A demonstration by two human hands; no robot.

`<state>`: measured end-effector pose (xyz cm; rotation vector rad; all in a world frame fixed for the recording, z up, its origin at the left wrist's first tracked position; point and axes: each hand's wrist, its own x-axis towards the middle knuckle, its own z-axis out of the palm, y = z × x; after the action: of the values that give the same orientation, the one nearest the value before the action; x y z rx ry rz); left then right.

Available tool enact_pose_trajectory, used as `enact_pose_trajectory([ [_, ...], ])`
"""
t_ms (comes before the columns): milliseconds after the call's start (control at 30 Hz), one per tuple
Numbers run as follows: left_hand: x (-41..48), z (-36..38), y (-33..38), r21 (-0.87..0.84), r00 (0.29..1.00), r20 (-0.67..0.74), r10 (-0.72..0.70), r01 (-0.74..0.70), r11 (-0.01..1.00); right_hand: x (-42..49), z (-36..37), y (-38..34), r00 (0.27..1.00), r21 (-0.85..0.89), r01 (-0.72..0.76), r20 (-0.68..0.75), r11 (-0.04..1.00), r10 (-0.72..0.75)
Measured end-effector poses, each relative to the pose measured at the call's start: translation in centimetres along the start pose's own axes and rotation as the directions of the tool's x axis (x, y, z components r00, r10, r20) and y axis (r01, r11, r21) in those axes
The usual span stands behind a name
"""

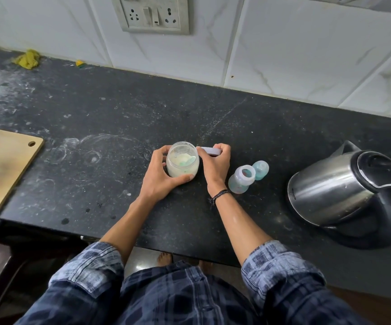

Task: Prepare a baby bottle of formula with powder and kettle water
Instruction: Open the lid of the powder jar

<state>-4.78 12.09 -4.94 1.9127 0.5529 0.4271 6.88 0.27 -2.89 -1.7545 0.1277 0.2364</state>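
Fingers [160, 153] of my left hand [158, 177] wrap the powder jar [182, 168]; right hand [215, 164] pinches its lid [209, 150], frame centre. Opening done; next, I judge: scoop powder into bottle [241, 180].

Jar [182, 161] left of bottle [241, 179]; kettle [344, 191] far right on counter [119, 118]

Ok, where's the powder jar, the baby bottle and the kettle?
powder jar [180, 170]: head view, its clear side wall, below the open mouth.
baby bottle [236, 186]: head view, its clear body, under the open neck.
kettle [330, 191]: head view, its shiny steel side.
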Motion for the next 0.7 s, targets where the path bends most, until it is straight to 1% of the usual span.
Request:
enact_pose_trajectory([
  [67,0.1,0.0,-0.1,0.004,1.000,0.002,0.001,-0.001,1.000,-0.2,-0.2,0.4,0.999,-0.030,0.040,-0.003,0.999,-0.040],
  [233,0.4,-0.1,-0.3,0.019,1.000,0.022,0.014,-0.014,1.000,-0.3,-0.5,1.2,0.997,-0.127,0.073,0.030,0.989,-0.070],
  [333,0.6,-0.1,-0.2,0.040,0.998,0.041,0.044,-0.046,0.998,-0.3,-0.6,1.5,0.990,-0.215,0.132,0.071,0.968,-0.120],
  [433,0.8,-0.1,-0.2,0.050,0.997,0.047,0.056,-0.058,0.997,-0.4,-0.8,1.8,0.982,-0.259,0.174,0.113,0.950,-0.149],
  [700,0.8,-0.1,-0.1,0.057,0.996,0.072,0.046,-0.050,0.997,-1.3,-1.3,1.5,0.976,-0.298,0.167,0.184,0.940,-0.115],
])
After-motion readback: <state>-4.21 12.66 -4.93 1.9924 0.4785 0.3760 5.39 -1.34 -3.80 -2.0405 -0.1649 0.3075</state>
